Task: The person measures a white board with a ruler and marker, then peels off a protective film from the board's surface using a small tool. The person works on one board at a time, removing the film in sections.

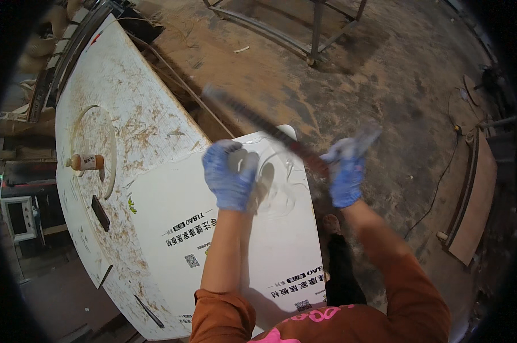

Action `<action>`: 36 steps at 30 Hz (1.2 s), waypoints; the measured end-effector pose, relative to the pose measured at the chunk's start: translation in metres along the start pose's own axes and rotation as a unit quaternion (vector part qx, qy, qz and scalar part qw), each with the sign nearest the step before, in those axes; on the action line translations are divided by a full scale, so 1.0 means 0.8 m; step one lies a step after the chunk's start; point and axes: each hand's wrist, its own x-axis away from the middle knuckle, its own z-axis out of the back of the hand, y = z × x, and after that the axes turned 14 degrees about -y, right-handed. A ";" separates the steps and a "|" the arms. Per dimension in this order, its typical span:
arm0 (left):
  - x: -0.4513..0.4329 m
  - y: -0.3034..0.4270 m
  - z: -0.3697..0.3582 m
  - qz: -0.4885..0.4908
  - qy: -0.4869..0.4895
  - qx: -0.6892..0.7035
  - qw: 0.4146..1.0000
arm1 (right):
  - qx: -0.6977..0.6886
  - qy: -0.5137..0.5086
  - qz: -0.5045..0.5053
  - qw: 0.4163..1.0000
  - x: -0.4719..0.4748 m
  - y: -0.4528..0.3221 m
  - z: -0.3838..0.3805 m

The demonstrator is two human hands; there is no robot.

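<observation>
My left hand [230,178], in a blue and grey work glove, is over a white printed panel [173,184], its fingers curled and apart from the thumb. Nothing shows between them. Glossy wrinkles and wet-looking streaks mark the panel's corner beside this hand. Off the panel's right edge, my right hand [347,176], gloved alike, grips the lower end of a long narrow strip [262,124]. The strip is dark reddish-brown with a greyish far end and slants up to the left; motion blur hides what it is. A blurred greyish piece [367,139] shows at the right fingers.
On the dusty white board [147,98] at left lie a bottle of orange-brown liquid [87,162], a curved pale band [112,171] and a dark flat block [100,213]. A metal frame [262,32] stands on the floor behind. At right are a cable [438,188] and a brown panel [475,201].
</observation>
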 end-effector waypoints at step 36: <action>-0.112 -0.067 0.055 0.097 0.004 -0.015 0.995 | -0.058 -0.081 -0.168 0.981 -0.008 -0.005 0.040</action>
